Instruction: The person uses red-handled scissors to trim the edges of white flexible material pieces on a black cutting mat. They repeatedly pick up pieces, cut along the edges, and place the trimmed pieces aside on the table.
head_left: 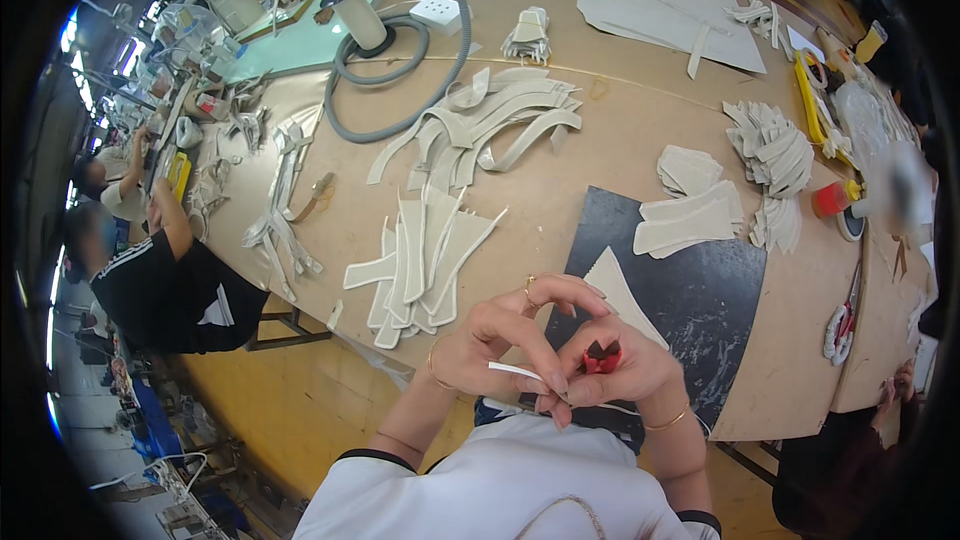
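Observation:
My left hand (pixel 505 340) and my right hand (pixel 630 370) meet close in front of my body, over the near edge of the table. A narrow white strip (pixel 515 371) is pinched in the fingers of my left hand, and my right fingertips touch near its end. My right hand is curled round a red tool (pixel 602 364) with a dark end; most of it is hidden, so its kind cannot be made out. Just beyond my hands, a cream cut piece (pixel 625 290) with a finely notched edge lies on a black mat (pixel 715 310).
Stacked cream pieces (pixel 420 260) and curved strips (pixel 490 125) lie left and ahead. More piles (pixel 690 205) sit to the right, near a red bottle (pixel 835 198) and scissors (pixel 840 328). A grey hose (pixel 465 30) loops at the back. Other people sit around the table.

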`<state>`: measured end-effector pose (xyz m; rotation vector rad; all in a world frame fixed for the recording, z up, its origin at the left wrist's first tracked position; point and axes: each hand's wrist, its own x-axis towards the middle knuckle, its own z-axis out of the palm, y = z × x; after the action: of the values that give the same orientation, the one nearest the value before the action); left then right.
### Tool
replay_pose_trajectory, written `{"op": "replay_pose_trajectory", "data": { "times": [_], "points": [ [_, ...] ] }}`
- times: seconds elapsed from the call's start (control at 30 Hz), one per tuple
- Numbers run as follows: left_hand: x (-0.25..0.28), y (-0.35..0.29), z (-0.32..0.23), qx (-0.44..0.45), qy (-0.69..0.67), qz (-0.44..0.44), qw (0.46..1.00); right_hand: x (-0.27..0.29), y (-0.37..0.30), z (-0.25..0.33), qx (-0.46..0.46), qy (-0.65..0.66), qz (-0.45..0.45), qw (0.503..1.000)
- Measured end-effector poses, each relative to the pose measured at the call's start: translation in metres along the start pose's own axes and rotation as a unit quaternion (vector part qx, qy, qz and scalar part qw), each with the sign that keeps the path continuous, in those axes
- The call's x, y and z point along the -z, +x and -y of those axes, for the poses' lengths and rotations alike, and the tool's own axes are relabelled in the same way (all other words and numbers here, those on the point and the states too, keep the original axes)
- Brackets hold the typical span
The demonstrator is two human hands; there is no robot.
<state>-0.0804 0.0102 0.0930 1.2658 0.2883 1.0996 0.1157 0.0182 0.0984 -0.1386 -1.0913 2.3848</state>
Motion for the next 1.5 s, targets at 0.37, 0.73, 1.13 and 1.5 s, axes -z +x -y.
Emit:
{"op": "replay_pose_trajectory", "data": {
  "times": [0.37,0.73,1.13,1.5],
  "points": [
    [-0.024,0.005,0.065,0.085,0.391,0.151,0.904,0.000,-0.146,0.001,0.249,-0.156,-0.208,0.933],
    [-0.078,-0.047,0.124,0.161,0.597,0.161,0.769,-0.104,-0.302,0.011,0.262,-0.359,-0.315,0.839],
    [-0.034,-0.038,0.051,0.311,-0.028,-0.172,0.934,0.001,-0.081,-0.032,-0.028,-0.187,-0.384,0.904],
    [-0.035,-0.030,0.075,0.294,-0.056,-0.267,0.916,0.003,-0.083,-0.030,-0.076,-0.276,-0.416,0.863]
  ]
}}
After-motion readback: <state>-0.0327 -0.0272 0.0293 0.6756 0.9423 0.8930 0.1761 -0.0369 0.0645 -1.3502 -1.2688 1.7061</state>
